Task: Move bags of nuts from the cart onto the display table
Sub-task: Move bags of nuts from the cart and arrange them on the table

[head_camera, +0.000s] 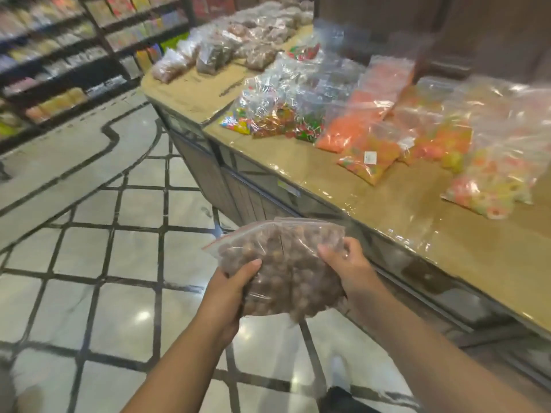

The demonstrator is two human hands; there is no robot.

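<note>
A clear zip bag of round brown nuts [286,266] hangs in front of me above the tiled floor. My left hand [229,296] grips its left side with the thumb across the front. My right hand [346,263] grips its right side. The display table [387,210], covered in brown cardboard under clear film, runs along my right, just past the bag. At its far end lie several bags of brown nuts [256,40]. No cart is in view.
Bags of bright candy [283,111] and orange sweets [369,108] crowd the table's middle and right. Bare cardboard shows along the table's near edge. Store shelves [68,55] line the far left. Tiled floor [104,234] spreads between the shelves and the table.
</note>
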